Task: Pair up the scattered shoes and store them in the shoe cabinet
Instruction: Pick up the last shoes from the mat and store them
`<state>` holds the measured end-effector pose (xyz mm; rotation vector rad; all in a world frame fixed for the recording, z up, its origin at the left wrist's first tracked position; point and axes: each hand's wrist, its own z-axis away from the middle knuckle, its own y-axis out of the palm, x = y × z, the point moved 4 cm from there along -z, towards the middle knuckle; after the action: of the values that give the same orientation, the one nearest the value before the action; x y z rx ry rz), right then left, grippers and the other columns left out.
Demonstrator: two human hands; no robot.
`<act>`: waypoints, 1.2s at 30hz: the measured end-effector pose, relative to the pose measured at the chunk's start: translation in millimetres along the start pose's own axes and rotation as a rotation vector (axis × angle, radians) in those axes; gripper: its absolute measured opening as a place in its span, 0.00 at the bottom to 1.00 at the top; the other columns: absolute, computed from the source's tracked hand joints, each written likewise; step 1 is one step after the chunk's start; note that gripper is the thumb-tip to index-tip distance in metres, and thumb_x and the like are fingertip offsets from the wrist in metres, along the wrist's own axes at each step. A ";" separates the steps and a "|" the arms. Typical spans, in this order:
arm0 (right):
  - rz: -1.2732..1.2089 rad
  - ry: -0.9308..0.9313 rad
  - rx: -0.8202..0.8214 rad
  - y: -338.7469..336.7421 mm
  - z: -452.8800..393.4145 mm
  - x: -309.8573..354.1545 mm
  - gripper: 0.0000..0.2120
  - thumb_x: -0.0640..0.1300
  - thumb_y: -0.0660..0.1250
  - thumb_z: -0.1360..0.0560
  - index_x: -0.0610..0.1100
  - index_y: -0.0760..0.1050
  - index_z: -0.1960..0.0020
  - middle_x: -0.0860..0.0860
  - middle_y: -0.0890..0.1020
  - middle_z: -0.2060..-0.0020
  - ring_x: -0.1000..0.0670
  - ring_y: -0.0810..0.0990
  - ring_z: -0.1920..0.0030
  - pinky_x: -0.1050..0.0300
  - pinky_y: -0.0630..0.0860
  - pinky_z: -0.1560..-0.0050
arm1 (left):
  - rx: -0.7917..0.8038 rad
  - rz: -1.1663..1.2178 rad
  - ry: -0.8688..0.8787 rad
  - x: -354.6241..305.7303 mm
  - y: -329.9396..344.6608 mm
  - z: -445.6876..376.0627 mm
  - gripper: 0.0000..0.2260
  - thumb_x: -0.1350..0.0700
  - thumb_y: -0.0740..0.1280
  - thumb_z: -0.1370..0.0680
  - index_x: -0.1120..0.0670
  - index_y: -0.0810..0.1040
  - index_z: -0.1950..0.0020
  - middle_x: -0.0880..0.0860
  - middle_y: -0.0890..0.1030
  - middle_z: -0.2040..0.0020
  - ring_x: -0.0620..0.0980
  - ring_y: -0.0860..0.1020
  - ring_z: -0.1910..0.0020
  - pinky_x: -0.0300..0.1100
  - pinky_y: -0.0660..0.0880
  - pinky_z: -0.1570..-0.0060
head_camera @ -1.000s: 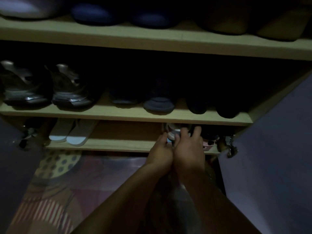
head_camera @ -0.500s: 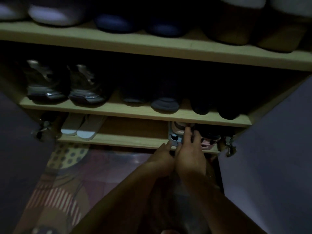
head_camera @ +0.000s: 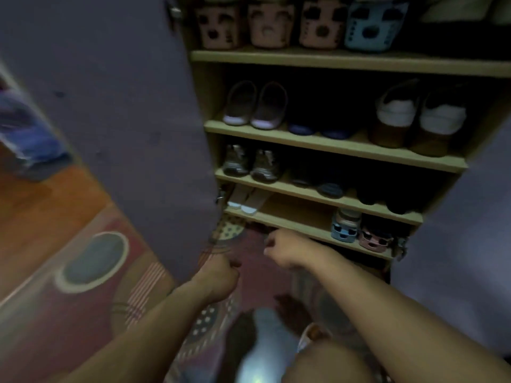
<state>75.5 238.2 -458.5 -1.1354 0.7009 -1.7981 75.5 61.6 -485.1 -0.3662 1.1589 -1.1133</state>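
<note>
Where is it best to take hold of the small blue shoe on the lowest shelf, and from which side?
Probably at its near end, from the front. The small blue shoe stands at the lowest shelf edge with that end facing out. A pink shoe crowds its right side and the shelf above hangs low, so pinching the near end and drawing it out looks easiest.

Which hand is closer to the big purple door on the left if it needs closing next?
Probably the left hand. It hangs curled and empty right beside the edge of the open left door. The right hand, also empty, sits further over, in front of the bottom shelf.
</note>
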 end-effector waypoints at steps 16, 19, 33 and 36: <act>0.356 -0.548 0.343 175.9 96.3 364.2 0.12 0.46 0.63 0.22 0.41 0.82 0.46 0.44 0.84 0.47 0.43 0.81 0.46 0.51 0.78 0.44 | -0.193 -0.001 -0.424 275.7 -86.3 274.3 0.15 0.54 0.61 0.22 0.56 0.83 0.42 0.57 0.83 0.42 0.59 0.80 0.42 0.48 0.77 0.42; 0.453 -0.610 0.466 261.1 102.3 423.2 0.11 0.46 0.64 0.22 0.42 0.82 0.48 0.44 0.85 0.48 0.44 0.82 0.47 0.57 0.75 0.49 | -0.019 0.107 -0.522 347.8 -55.4 300.0 0.15 0.57 0.62 0.19 0.63 0.80 0.38 0.64 0.80 0.39 0.62 0.78 0.40 0.48 0.74 0.46; 0.373 -0.684 0.503 481.1 22.2 526.0 0.27 0.52 0.57 0.29 0.51 0.70 0.30 0.44 0.77 0.35 0.40 0.76 0.36 0.47 0.74 0.35 | -0.278 0.411 -1.334 673.7 -50.9 311.3 0.27 0.52 0.62 0.21 0.47 0.59 0.22 0.61 0.57 0.25 0.64 0.65 0.30 0.55 0.69 0.35; 0.356 -0.664 0.526 517.2 -5.7 534.3 0.23 0.47 0.59 0.25 0.49 0.71 0.30 0.44 0.75 0.34 0.40 0.75 0.36 0.51 0.73 0.35 | -0.290 0.445 -1.358 734.5 -46.3 305.5 0.31 0.49 0.62 0.20 0.42 0.52 0.20 0.62 0.48 0.22 0.66 0.61 0.27 0.58 0.66 0.33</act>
<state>154.8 -474.3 -656.2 -1.0640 0.0174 -1.1010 297.9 -666.4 -720.7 -0.8556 0.1289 -0.1284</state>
